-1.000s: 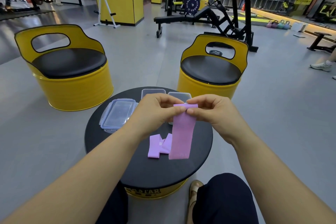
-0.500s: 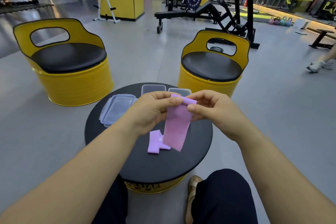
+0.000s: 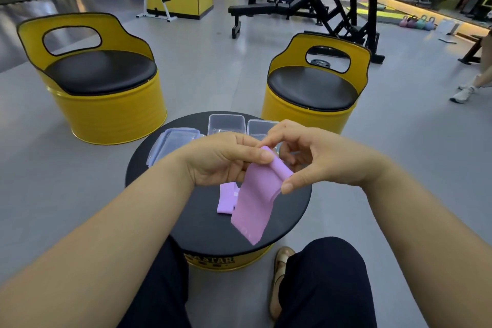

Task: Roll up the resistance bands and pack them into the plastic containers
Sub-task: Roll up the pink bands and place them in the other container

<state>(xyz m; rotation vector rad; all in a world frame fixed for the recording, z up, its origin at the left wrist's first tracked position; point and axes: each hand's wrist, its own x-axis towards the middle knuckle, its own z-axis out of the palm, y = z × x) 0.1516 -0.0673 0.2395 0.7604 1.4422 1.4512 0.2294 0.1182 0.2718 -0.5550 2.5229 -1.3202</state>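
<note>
Clerk: Item one, head view: resistance band (image 3: 255, 208), lilac, flat. Location?

Checker: In the air above the desk (image 3: 202, 226), between both hands. Top end is turned over into a short roll (image 3: 279, 168). The remainder hangs down toward the wearer, loose end low over the desk's near edge. Contact with the desk cannot be told.

Clerk: Hands?

Checker: Close together, both clamped on the band. Left hand (image 3: 221, 160) pinches the roll's left end, thumb on top. Right hand (image 3: 319, 160) curls round the roll's right end, forefinger above, thumb at the band's right edge.

Clerk: Axis?

Checker: Long axis runs from the hands downward, slanting slightly right. The roll lies crosswise to it, upper left to lower right. Judgement: the next turns travel down the hanging length, which needs to hang free. Neither hand is nearer, since both sit at the roll.

Clerk: Other stock?

Checker: Second band (image 3: 226, 201), same colour, folded on the desk, partly behind the hanging one and to its left. Left container (image 3: 226, 124) and right container (image 3: 262, 126), clear, lidless, at the desk's far edge beyond the hands; the right one is partly hidden by fingers. Lids (image 3: 173, 141), stacked, far left. Two yellow barrel seats (image 3: 106, 104) (image 3: 311, 104) on the floor beyond.

Clerk: Obstructions?

Checker: None visible between hands and containers. Judgement: the hanging end may brush the second band.
</note>
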